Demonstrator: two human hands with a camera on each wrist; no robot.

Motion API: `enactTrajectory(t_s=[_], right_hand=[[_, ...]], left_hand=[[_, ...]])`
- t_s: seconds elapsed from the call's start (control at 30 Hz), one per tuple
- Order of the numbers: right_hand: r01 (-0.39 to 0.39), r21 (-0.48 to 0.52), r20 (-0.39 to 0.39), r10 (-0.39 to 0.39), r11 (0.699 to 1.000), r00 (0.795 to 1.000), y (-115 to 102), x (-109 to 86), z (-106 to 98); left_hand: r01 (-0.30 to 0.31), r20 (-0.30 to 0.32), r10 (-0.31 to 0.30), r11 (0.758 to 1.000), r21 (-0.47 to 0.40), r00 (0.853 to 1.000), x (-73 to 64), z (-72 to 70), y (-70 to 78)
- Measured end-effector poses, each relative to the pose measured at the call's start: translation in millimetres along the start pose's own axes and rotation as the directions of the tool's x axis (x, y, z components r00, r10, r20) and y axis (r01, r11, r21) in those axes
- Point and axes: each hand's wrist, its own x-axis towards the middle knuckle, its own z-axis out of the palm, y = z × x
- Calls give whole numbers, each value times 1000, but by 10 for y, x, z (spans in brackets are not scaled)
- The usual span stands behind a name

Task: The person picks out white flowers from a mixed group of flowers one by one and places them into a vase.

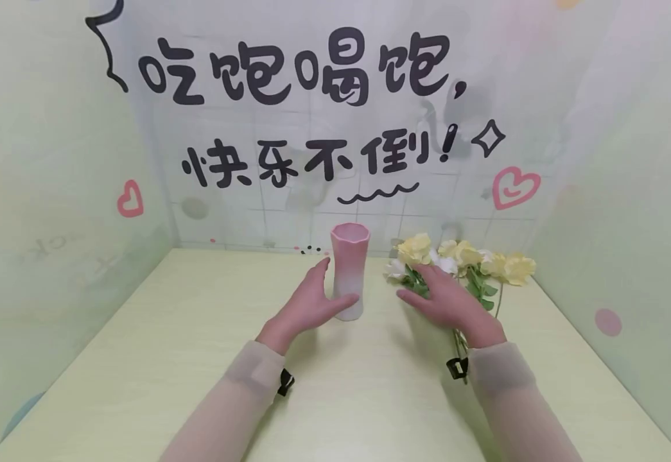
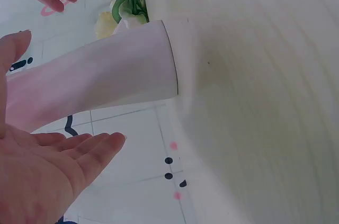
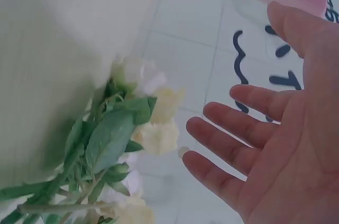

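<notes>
A pink vase (image 1: 349,269), fading to white at its base, stands upright on the table. My left hand (image 1: 311,301) is at its left side, fingers extended behind and thumb in front; in the left wrist view the palm (image 2: 42,181) faces the vase (image 2: 116,68) with the fingers straight. My right hand (image 1: 447,298) is spread above a bunch of yellow and white flowers (image 1: 468,256) lying on the table right of the vase. In the right wrist view the right hand (image 3: 275,134) has its fingers apart and holds nothing, with the flowers' leaves (image 3: 108,139) beside it.
The pale wooden table (image 1: 208,359) is enclosed by a back wall (image 1: 289,218) with black lettering and by side walls on the left and right. Flower stems (image 1: 459,343) run toward the front, under my right wrist. A blue rounded thing (image 1: 23,414) shows beyond the left edge.
</notes>
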Motion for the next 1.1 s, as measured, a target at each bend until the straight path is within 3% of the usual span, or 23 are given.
enactTrajectory(t_s=[0.2,0.5,0.83,1.1], right_hand=[[-46,26,23,46,999,999,181,12,-97],[-104,-4,11,104,995,995,461,-5,-181],[-209,7,44,208,978,977,552,-30,-210],[-229,-10,94,229,973,969,624,-34,-119]], left_hand=[[-2,-12,2,999,-51,1000,130,89,-16],[18,-19,-19,999,-36,1000,216,77,-27],[9,-9,-9,999,-49,1000,240,96,-50],[-16,0,16,999,-35,1000,241,155,-80]])
